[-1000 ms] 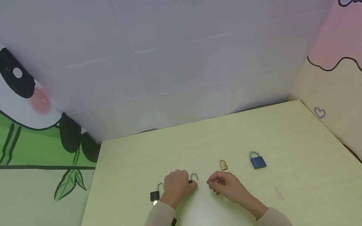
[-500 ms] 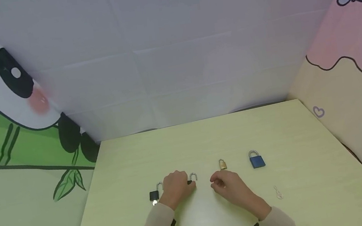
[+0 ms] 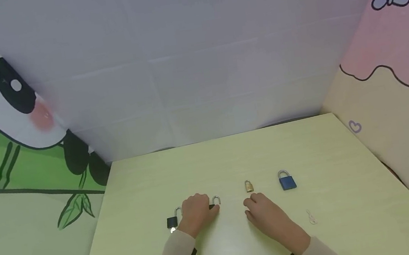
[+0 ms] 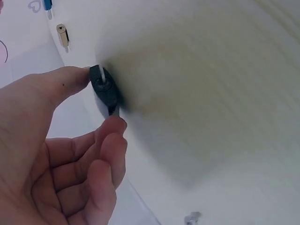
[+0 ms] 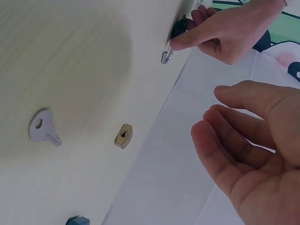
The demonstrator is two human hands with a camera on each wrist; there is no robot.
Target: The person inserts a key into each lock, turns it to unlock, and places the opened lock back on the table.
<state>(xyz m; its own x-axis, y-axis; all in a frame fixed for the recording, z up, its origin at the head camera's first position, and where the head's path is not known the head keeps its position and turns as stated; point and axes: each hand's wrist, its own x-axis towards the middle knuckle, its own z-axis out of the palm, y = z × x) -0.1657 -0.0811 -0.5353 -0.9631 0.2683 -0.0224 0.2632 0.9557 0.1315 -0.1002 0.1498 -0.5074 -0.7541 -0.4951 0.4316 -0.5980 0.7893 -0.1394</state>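
The left hand (image 3: 196, 214) keeps a narrow pinch on a dark padlock (image 4: 105, 86), with the thumb at one side of its body and fingertips at the other. This padlock is over the left-middle part of the table (image 3: 149, 182), and its long axis goes away from the person: the open shackle (image 3: 216, 199), a hook of shiny round metal, points to the far edge, while the lock end faces the near side. In the left wrist view this end is a narrow rounded shape, and a thin pale strip stands on it; I cannot tell surely if it is a key. The right hand (image 3: 272, 219) holds nothing; its fingers are bent loosely, the thumb is apart from them, and it hangs near a small brass padlock (image 3: 249, 186). The brass one is yellowish and blocky, its shackle points away and its keyhole faces the near side. Farther right, a larger blue padlock (image 3: 287, 183) lies with its shackle also pointing away, leaning slightly left. Nearer to the person is a flat silver loose key (image 5: 42, 126), with a holed round head and a slim blade. Left of the left hand lies a squarish black padlock (image 3: 172, 222), its shackle open, with a bright key (image 3: 172, 230) at its near end. The tabletop is pale, with faint wood-like grain.
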